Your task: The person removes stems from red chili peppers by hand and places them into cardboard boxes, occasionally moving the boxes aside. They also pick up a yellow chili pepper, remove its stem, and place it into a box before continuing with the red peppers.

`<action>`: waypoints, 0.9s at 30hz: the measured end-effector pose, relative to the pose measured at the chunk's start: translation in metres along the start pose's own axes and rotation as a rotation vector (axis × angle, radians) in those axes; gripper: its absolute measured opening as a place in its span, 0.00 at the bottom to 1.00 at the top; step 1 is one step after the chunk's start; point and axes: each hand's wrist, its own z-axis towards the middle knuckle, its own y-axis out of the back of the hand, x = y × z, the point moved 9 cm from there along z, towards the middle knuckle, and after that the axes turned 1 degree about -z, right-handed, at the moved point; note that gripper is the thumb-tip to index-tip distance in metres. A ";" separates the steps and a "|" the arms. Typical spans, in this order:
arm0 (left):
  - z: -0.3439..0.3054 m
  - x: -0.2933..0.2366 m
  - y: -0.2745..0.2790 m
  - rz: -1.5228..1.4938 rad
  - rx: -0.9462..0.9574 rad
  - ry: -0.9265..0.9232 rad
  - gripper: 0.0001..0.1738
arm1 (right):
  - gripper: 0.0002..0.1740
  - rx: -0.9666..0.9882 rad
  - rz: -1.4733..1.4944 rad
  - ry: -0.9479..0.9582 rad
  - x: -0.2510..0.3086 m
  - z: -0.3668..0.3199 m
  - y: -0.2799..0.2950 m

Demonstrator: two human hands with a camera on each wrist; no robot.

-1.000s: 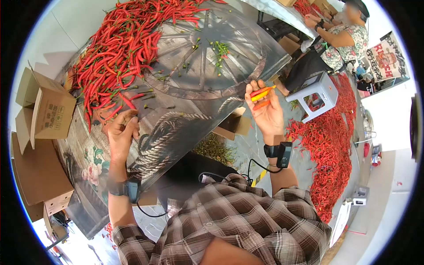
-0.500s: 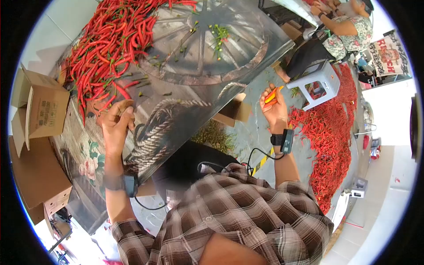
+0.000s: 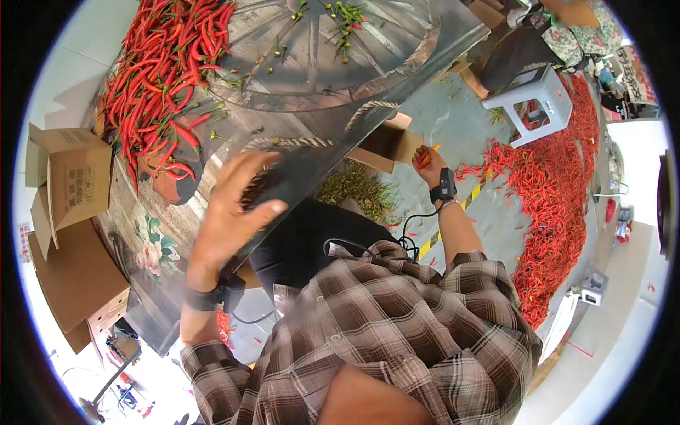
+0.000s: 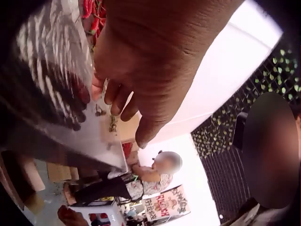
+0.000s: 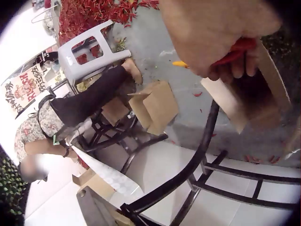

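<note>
In the head view the left hand (image 3: 230, 212) hovers over the table's near edge beside the coiled rope (image 3: 283, 142), fingers extended, thumb apart, holding nothing visible. The right hand (image 3: 428, 164), off the table's right side by an open cardboard box (image 3: 374, 157), is curled round a few chilies; an orange-yellow tip (image 3: 435, 147) sticks out. In the right wrist view, a red chili (image 5: 243, 44) and a yellow tip (image 5: 180, 64) show at the right hand (image 5: 216, 35). A pile of red chilies (image 3: 166, 71) lies on the table (image 3: 273, 124).
Green stems (image 3: 347, 21) lie on the table. A grey stool (image 3: 535, 106) stands beside a large floor heap of red chilies (image 3: 556, 227). Dried stems (image 3: 358, 190) lie below the table edge. Cardboard boxes (image 3: 81, 180) stand at left; another person sits at upper right.
The left hand has moved right and toward the body from beside the chilies, its fingers spreading. The right hand has lowered toward the box and closed more round its chilies. The head view has shifted.
</note>
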 end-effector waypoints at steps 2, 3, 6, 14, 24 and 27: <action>0.006 -0.006 -0.016 0.098 0.026 -0.019 0.35 | 0.06 0.011 0.029 -0.016 -0.006 0.026 -0.005; 0.009 -0.008 -0.023 0.190 0.046 -0.042 0.38 | 0.06 0.001 0.005 0.010 -0.007 0.034 -0.010; 0.014 -0.006 -0.036 0.316 0.041 -0.029 0.42 | 0.10 -0.002 -0.016 0.031 -0.016 0.027 -0.042; 0.016 -0.001 -0.042 0.394 0.005 -0.008 0.41 | 0.15 0.008 -1.089 0.391 -0.001 0.039 -0.052; 0.015 -0.005 -0.032 0.287 -0.051 -0.068 0.31 | 0.14 0.074 -0.386 0.335 0.060 -0.046 -0.108; 0.009 0.012 -0.019 0.025 -0.080 -0.085 0.18 | 0.15 0.153 -0.359 0.510 0.098 -0.084 -0.139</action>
